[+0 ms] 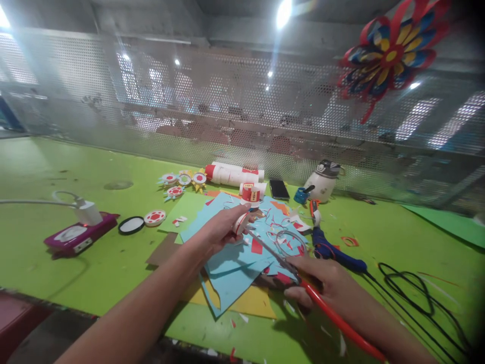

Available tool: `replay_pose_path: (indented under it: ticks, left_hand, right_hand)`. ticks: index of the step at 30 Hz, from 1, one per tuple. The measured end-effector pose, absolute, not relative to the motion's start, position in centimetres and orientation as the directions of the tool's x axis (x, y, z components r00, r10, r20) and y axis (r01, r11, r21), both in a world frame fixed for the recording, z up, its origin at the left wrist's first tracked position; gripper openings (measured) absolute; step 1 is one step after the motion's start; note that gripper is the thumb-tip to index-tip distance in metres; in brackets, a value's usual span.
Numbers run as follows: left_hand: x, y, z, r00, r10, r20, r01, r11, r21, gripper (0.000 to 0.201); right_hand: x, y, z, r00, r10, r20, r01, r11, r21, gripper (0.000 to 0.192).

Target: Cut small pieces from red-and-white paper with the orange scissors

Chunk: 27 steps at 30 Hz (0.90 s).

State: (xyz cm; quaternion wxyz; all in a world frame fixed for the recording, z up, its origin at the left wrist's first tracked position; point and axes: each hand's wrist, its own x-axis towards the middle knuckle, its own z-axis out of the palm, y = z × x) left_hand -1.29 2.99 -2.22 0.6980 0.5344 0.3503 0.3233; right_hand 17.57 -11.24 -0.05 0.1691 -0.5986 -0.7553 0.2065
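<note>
My left hand (222,227) is closed around a small white paper piece with a red edge (241,222), round like a cut cup; its far side is hidden by my fingers. In my right hand (322,280) are scissors with long red handles (337,318). Their metal blades (267,247) point up and left, the tips close to the white piece; I cannot tell if they touch it. Below both hands lie light blue paper sheets (227,290) strewn with red and white scraps. Just beyond my left hand stands a red and white paper cup (250,194).
A blue glue gun (337,255) with a black cord (409,288) lies right. Behind are white paper rolls (235,174), a phone (279,189), a blue jar (301,195) and a bottle (322,182). Left are a purple power strip (81,235), a black-rimmed disc (131,225) and paper flowers (175,192).
</note>
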Motion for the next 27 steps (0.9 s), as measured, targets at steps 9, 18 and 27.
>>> replay_pose_path:
  ticks: [9,18,27]
  left_hand:
    - [-1.16,3.17,-2.49,0.514,0.844,-0.154,-0.049,0.208,0.977,0.044]
    - [-1.07,3.39,-2.76,0.467,0.860,-0.204,-0.009,0.236,0.972,0.048]
    - [-1.14,3.28,-2.90,0.490,0.851,-0.190,-0.025,0.232,0.972,0.047]
  right_hand:
    - [17.71,-11.20,-0.48,-0.220,0.975,0.033,0.816,0.203,-0.541,0.028]
    - [17.82,-10.99,-0.49,-0.183,0.983,0.001,0.840,0.157,-0.520,0.030]
    - [17.69,-11.16,-0.55,-0.184,0.983,0.017,0.834,0.165,-0.527,0.033]
